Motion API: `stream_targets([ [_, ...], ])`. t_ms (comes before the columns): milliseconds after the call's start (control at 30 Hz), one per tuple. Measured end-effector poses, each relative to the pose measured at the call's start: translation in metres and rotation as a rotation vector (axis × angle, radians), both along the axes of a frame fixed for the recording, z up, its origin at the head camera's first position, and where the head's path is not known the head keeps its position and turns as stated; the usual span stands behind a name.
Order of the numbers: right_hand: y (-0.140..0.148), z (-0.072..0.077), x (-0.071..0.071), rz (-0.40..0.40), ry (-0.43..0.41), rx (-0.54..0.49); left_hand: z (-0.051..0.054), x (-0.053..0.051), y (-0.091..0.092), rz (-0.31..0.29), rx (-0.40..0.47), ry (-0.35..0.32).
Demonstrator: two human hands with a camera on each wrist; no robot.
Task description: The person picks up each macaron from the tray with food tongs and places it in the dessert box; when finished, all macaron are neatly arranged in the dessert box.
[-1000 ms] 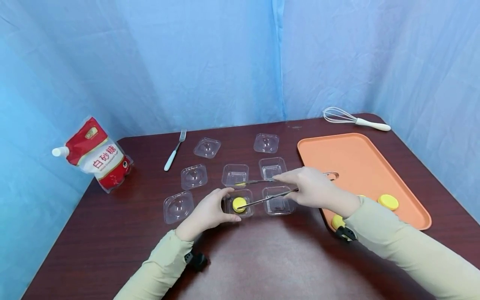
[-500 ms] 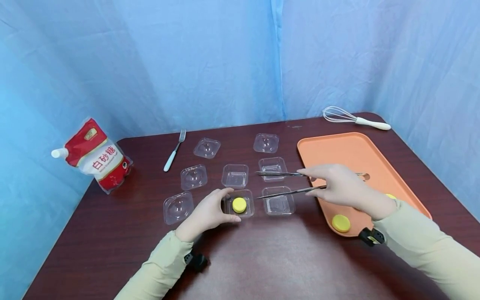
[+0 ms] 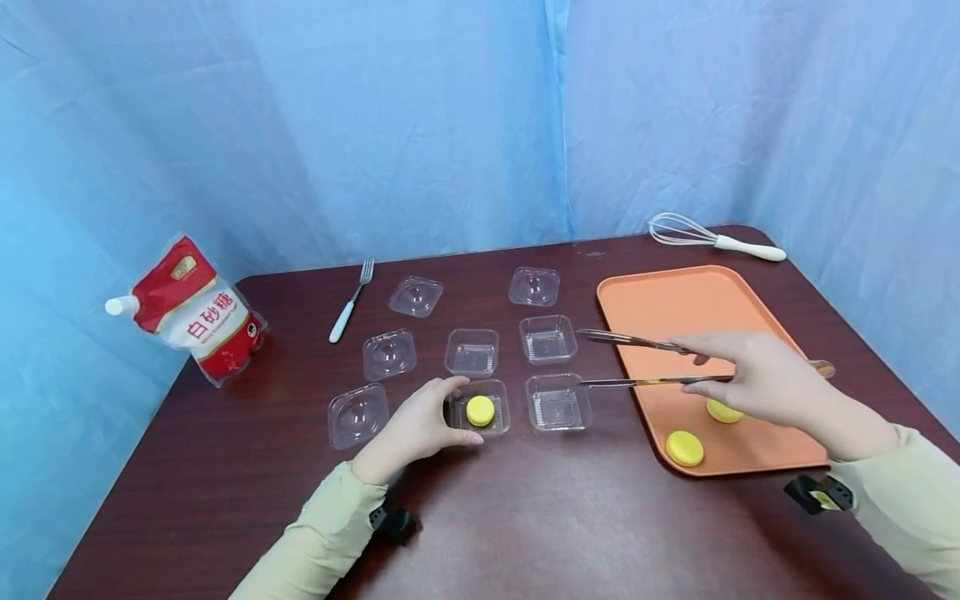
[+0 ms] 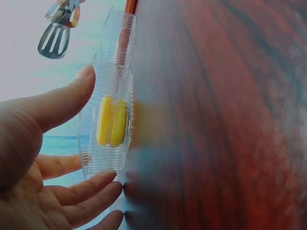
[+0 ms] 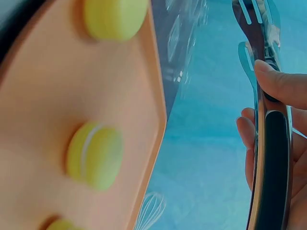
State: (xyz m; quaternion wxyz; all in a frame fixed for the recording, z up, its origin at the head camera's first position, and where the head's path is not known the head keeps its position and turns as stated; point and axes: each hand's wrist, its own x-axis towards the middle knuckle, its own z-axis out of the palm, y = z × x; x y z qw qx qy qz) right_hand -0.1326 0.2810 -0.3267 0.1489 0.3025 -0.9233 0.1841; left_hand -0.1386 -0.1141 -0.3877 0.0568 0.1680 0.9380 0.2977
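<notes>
My left hand (image 3: pixel 412 427) grips a small clear container (image 3: pixel 492 423) by its sides, thumb at the near side and fingers at the far side. One yellow macaron (image 3: pixel 480 410) lies in it; the left wrist view shows the same macaron (image 4: pixel 112 120) edge-on through the clear wall (image 4: pixel 91 165). My right hand (image 3: pixel 772 383) holds metal tongs (image 3: pixel 645 382), their arms apart with nothing between them, above the left part of the orange tray (image 3: pixel 675 308). Below the hand, yellow macarons (image 3: pixel 685 448) rest on the tray; several show in the right wrist view, one macaron (image 5: pixel 95 155) near its middle.
Three other clear containers (image 3: pixel 558 412) stand beside the gripped one. Several clear domed lids (image 3: pixel 357 417) lie behind and to the left. A fork (image 3: pixel 351 302) and a sugar pouch (image 3: pixel 201 312) are at the left, a whisk (image 3: pixel 738 246) at the back right.
My right hand has moved right with the tongs, off the left hand's container to over the tray. The macaron stays in that container, and my left hand has kept its grip.
</notes>
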Motion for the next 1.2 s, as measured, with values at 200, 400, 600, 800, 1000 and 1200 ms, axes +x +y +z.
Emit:
stream_targets([
  [200,0.025,-0.004,0.006,-0.047,0.033,0.007,0.002,0.001,0.001,0.007,-0.005,0.000],
  [400,0.043,-0.006,0.010,-0.088,0.064,0.017,0.002,0.001,0.001,0.014,-0.020,-0.003],
  [600,0.055,-0.008,0.013,-0.148,0.065,0.046,0.001,0.000,0.001,0.015,-0.018,-0.002],
  [800,0.069,-0.012,0.022,-0.209,0.012,0.054,0.000,0.000,0.000,0.005,-0.006,0.005],
  [1000,0.085,-0.017,0.027,-0.252,-0.026,0.045,-0.001,0.001,-0.001,-0.001,-0.009,-0.006],
  [1200,0.100,-0.028,0.032,-0.266,-0.018,0.080,0.001,0.001,-0.001,-0.006,-0.010,-0.014],
])
